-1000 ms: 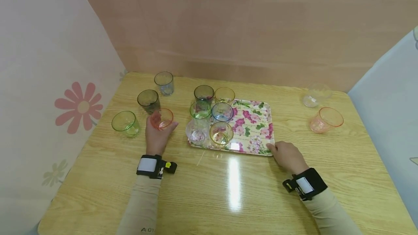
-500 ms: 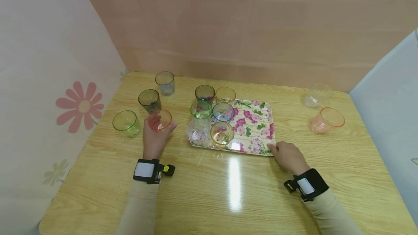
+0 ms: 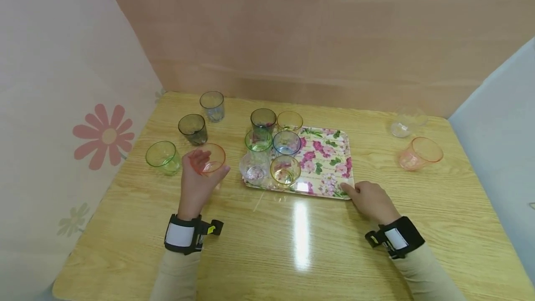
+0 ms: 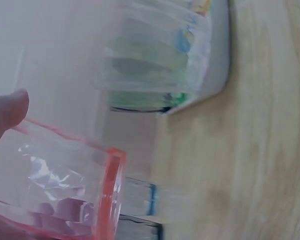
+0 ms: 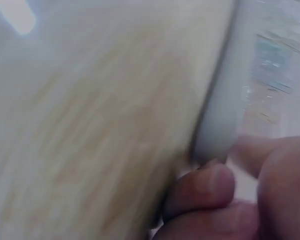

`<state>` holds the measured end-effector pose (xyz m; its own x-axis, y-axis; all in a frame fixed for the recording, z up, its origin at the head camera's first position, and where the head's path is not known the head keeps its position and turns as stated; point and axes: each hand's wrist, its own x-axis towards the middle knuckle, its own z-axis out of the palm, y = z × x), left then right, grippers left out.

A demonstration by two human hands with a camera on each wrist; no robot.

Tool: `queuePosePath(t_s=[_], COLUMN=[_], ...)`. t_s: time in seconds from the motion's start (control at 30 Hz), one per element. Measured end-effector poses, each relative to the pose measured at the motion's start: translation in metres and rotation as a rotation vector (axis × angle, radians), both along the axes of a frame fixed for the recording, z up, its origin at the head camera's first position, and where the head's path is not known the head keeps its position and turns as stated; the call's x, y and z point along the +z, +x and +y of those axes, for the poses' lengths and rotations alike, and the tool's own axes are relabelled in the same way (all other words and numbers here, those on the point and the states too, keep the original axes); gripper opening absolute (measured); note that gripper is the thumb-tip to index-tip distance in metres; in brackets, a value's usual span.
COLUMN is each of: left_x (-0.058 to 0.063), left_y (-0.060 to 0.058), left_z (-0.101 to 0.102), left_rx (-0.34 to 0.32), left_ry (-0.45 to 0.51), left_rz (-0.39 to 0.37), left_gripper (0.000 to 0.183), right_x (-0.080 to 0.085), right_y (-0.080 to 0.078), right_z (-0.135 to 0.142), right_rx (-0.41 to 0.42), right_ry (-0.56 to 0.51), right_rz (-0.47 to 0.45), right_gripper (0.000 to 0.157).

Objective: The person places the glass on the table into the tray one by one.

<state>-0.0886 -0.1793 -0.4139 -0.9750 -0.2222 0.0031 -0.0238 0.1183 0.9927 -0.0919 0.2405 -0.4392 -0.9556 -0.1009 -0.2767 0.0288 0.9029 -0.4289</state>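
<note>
My left hand holds a clear tumbler with a pinkish-red rim, apparently raised off the table left of the tray. Close up in the left wrist view, the thumb lies along the side of this tumbler. With its right hand, the person grips the near right corner of the flower-patterned tray; curled fingers show against the tray rim in the right wrist view. On the tray's left half stand several tumblers, among them a green one, a blue-rimmed one and a clear one.
Left of the tray stand a green tumbler, a dark grey one and a bluish-grey one. To the right are a pink tumbler and a clear one. Cloth screens border the back and sides.
My left hand has drawn back toward the person, and the pinkish-red-rimmed tumbler has risen with it and now shifts slightly right. The right hand keeps its place at the tray corner.
</note>
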Motion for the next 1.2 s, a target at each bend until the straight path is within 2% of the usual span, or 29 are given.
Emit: queuePosePath(t_s=[0.07, 0.23, 0.3, 0.4, 0.47, 0.57, 0.63, 0.73, 0.83, 0.97, 1.13, 1.2], left_x=[0.005, 0.018, 0.023, 0.031, 0.036, 0.042, 0.045, 0.045, 0.045, 0.045, 0.045, 0.045], left_y=[0.005, 0.019, 0.024, 0.031, 0.034, 0.039, 0.041, 0.045, 0.048, 0.052, 0.055, 0.057], left_z=[0.001, 0.007, 0.012, 0.020, 0.025, 0.032, 0.037, 0.046, 0.054, 0.066, 0.084, 0.091], left_rx=[-0.028, -0.083, -0.116, -0.199, -0.259, -0.323, -0.351, -0.382, -0.405, -0.447, -0.530, -0.561], left_ry=[-0.015, -0.030, -0.025, -0.019, -0.043, -0.112, -0.153, -0.181, -0.160, -0.124, -0.094, -0.078], left_rz=[-0.008, -0.010, 0.009, 0.051, 0.087, 0.146, 0.183, 0.209, 0.200, 0.199, 0.244, 0.240], left_gripper=[0.080, 0.077, 0.074, 0.072, 0.073, 0.074, 0.076, 0.080, 0.082, 0.085, 0.102, 0.108], right_x=[0.007, 0.030, 0.038, 0.044, 0.047, 0.048, 0.050, 0.052, 0.054, 0.054, 0.053, 0.054], right_y=[0.002, 0.004, 0.005, 0.009, 0.014, 0.020, 0.024, 0.027, 0.029, 0.032, 0.033, 0.035], right_z=[0.003, 0.002, -0.006, -0.026, -0.041, -0.063, -0.074, -0.088, -0.098, -0.110, -0.122, -0.126], right_rx=[-0.042, -0.129, -0.158, -0.183, -0.162, -0.077, -0.010, 0.086, 0.151, 0.204, 0.233, 0.233], right_ry=[-0.019, -0.121, -0.230, -0.484, -0.665, -0.901, -1.018, -1.171, -1.248, -1.270, -1.291, -1.296], right_rz=[0.027, 0.226, 0.280, 0.331, 0.361, 0.394, 0.390, 0.340, 0.288, 0.280, 0.247, 0.224], right_gripper=[0.062, 0.060, 0.056, 0.047, 0.038, 0.027, 0.029, 0.042, 0.054, 0.062, 0.070, 0.074])
